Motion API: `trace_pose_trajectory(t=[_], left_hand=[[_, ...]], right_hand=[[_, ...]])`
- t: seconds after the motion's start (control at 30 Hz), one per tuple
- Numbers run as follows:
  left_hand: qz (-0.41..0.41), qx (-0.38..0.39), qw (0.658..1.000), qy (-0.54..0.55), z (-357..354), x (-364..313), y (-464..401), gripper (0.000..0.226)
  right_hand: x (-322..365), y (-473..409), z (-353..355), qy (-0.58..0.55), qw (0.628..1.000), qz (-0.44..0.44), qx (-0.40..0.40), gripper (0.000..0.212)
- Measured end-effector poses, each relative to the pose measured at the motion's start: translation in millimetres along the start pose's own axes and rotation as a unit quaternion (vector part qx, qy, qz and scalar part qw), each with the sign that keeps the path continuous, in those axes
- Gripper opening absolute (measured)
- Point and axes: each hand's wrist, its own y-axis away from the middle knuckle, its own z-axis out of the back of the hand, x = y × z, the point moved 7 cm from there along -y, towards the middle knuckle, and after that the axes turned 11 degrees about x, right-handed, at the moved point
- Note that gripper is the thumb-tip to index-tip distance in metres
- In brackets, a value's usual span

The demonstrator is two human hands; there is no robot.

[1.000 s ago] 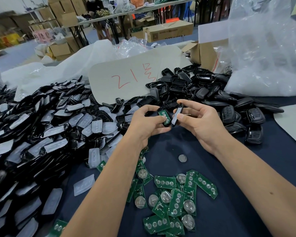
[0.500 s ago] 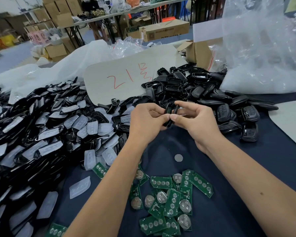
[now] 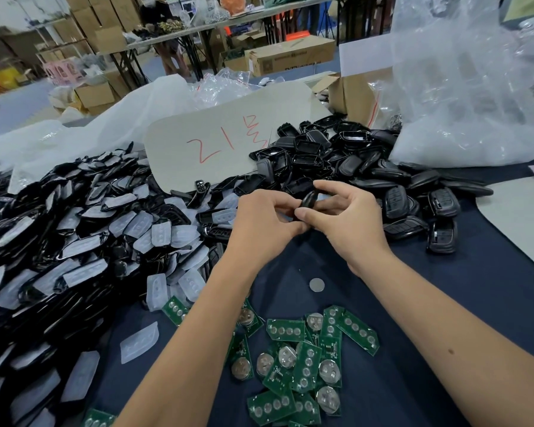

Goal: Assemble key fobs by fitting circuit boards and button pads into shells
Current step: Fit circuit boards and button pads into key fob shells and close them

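Note:
My left hand [image 3: 264, 220] and my right hand [image 3: 349, 220] meet above the dark blue table and both pinch one black key fob shell [image 3: 309, 199] between fingertips and thumbs. The green circuit board is no longer visible; it is hidden inside the shell or behind my fingers. A loose heap of green circuit boards [image 3: 302, 362] with round battery holders lies near me. A big pile of black shells with translucent white button pads [image 3: 84, 241] fills the left side. More black shells [image 3: 330, 161] are heaped behind my hands.
Finished-looking black fobs [image 3: 420, 217] lie to the right of my hands. A loose coin cell [image 3: 317, 285] sits on the blue cloth. A white card with red writing [image 3: 225, 143], a cardboard box [image 3: 356, 94] and a large clear plastic bag [image 3: 472, 87] stand at the back.
One second ago my left hand held a green board beside the shell in my right hand. Now the hands have closed together on the shell and the board is out of sight.

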Motion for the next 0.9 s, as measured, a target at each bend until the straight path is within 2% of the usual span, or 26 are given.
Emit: trace_pose_trajectory(t=[0.17, 0.33, 0.47, 0.63, 0.9], left_hand=[[-0.013, 0.016, 1.0, 0.012, 2.9, 2.5, -1.4, 0.023], [-0.003, 0.038, 0.999, 0.008, 9.1, 9.0, -1.5, 0.053], [-0.009, 0.061, 0.998, -0.015, 6.2, 9.5, -2.6, 0.038], [-0.003, 0.016, 0.999, 0.028, 11.9, 17.4, 0.1, 0.019], [-0.046, 0.012, 0.998, 0.033, 12.7, 15.4, 0.3, 0.021]], right_hand=[[12.3, 1.7, 0.2, 0.075, 0.996, 0.032, 0.026, 0.041], [18.2, 0.6, -4.5, 0.105, 0.985, 0.057, 0.123, 0.027], [15.3, 0.0, -4.6, 0.116, 0.979, 0.052, 0.162, 0.025], [12.6, -2.1, -0.7, 0.063, 0.984, 0.061, 0.155, 0.02], [11.9, -1.9, 0.3, 0.062, 0.983, 0.054, 0.164, 0.025]])
